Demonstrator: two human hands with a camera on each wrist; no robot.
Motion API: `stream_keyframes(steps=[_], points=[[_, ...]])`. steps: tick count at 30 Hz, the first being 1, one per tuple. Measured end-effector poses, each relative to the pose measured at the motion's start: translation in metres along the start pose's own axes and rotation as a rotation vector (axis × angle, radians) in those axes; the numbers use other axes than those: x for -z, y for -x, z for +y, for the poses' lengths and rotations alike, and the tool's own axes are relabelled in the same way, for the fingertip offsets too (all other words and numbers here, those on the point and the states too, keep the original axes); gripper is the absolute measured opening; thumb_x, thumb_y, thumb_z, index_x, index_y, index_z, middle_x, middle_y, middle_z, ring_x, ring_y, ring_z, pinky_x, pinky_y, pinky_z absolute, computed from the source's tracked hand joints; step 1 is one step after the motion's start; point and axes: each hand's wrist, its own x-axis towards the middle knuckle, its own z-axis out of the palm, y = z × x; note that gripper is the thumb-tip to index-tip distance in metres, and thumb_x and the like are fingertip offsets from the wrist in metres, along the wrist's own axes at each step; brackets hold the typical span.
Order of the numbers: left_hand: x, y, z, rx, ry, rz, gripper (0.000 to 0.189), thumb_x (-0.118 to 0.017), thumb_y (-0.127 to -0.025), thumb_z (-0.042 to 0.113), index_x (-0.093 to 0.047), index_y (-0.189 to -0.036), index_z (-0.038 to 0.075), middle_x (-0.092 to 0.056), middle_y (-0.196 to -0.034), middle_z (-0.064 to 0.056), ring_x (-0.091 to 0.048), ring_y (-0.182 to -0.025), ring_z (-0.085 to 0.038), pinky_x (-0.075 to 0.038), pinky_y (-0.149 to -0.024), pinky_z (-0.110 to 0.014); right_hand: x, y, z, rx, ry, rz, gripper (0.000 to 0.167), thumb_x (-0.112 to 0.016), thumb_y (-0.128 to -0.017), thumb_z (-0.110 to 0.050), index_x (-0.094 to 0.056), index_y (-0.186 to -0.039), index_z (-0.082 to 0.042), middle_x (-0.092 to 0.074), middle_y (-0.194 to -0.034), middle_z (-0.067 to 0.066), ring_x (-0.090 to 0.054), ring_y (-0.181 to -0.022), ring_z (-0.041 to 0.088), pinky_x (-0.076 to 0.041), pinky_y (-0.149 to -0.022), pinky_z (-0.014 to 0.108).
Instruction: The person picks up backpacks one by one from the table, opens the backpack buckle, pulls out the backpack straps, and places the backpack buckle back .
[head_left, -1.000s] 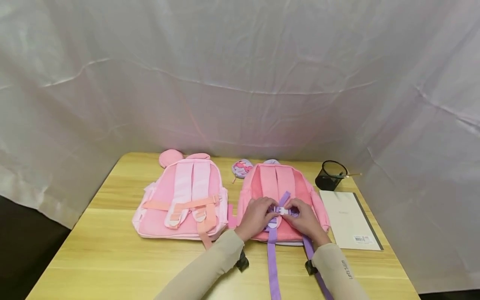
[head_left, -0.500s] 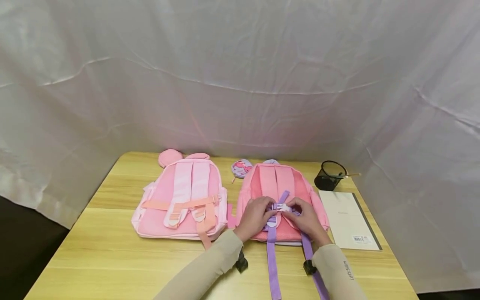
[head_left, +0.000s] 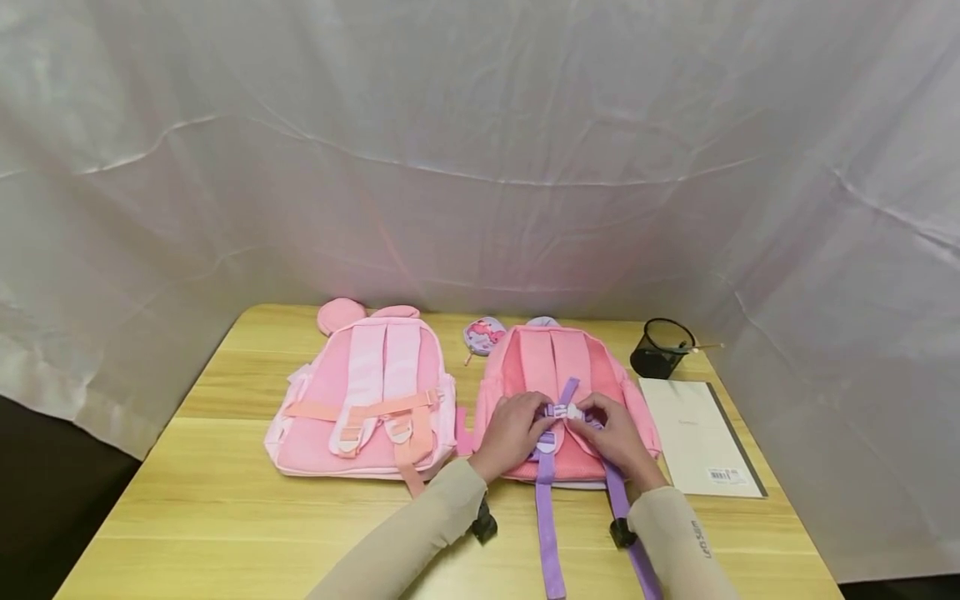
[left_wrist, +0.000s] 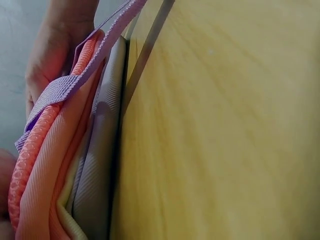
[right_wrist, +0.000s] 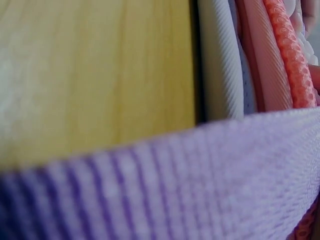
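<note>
A coral-pink backpack (head_left: 573,358) lies with its back panel up on the table, and both hands work over its lower middle. Between the fingertips sits a white side-release buckle (head_left: 560,412) on purple webbing, its prongs showing. My left hand (head_left: 512,432) pinches the buckle's left end between thumb and fingers. On the other side my right hand (head_left: 617,433) pinches the right end. Two purple straps (head_left: 547,525) run from the bag's bottom towards the near edge. In the right wrist view a purple strap (right_wrist: 200,175) covers much of the hand's work.
A paler pink backpack (head_left: 360,400) with orange straps lies to the left. Right of the coral bag are a white notebook (head_left: 693,433) and a black mesh pen cup (head_left: 656,362). A small round purple pouch (head_left: 483,335) lies behind, near the grey curtain (head_left: 480,225).
The buckle has shifted slightly away from me, and its prongs show more than a second ago. Both hands keep their pinch with only small movements.
</note>
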Motion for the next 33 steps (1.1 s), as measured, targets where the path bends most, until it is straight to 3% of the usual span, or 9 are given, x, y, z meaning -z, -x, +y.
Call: stream_keyframes(steps=[8, 17, 25, 33], points=[[0.0002, 0.0017, -0.0016, 0.006, 0.036, 0.017, 0.018, -0.068, -0.101, 0.031, -0.066, -0.113, 0.018, -0.071, -0.098, 0.007, -0.064, -0.091, -0.009, -0.044, -0.088, -0.031, 0.0006, 0.0001, 0.0013, 0.022, 0.004, 0.011, 0.021, -0.081, -0.089, -0.013, -0.069, -0.104, -0.004, -0.069, -0.106, 0.011, -0.058, -0.095, 0.019, -0.046, -0.085, 0.022], [-0.0024, 0.0000, -0.0021, 0.015, 0.007, 0.015, 0.020, -0.064, -0.103, 0.032, -0.065, -0.115, 0.016, -0.068, -0.096, 0.006, -0.062, -0.089, -0.010, -0.044, -0.087, -0.031, 0.0003, 0.0000, 0.0034, 0.031, -0.001, 0.019, 0.023, -0.082, -0.089, -0.016, -0.071, -0.107, -0.006, -0.069, -0.107, 0.010, -0.058, -0.096, 0.019, -0.046, -0.087, 0.023], [0.0001, 0.0005, -0.0015, 0.008, -0.001, 0.022, 0.020, -0.061, -0.105, 0.030, -0.063, -0.118, 0.015, -0.068, -0.098, 0.004, -0.062, -0.090, -0.011, -0.044, -0.087, -0.031, 0.0023, 0.0012, 0.0003, 0.059, -0.043, 0.025, 0.031, -0.080, -0.091, -0.015, -0.070, -0.119, -0.004, -0.068, -0.105, 0.012, -0.058, -0.096, 0.021, -0.047, -0.086, 0.023], [-0.0005, 0.0013, -0.0027, 0.010, 0.008, 0.009, 0.023, -0.059, -0.106, 0.029, -0.061, -0.124, 0.015, -0.068, -0.106, 0.003, -0.063, -0.094, -0.011, -0.044, -0.089, -0.031, 0.0032, 0.0016, 0.0041, 0.079, -0.048, 0.011, 0.039, -0.077, -0.095, -0.020, -0.068, -0.130, -0.007, -0.067, -0.109, 0.012, -0.056, -0.095, 0.014, -0.046, -0.084, 0.020]])
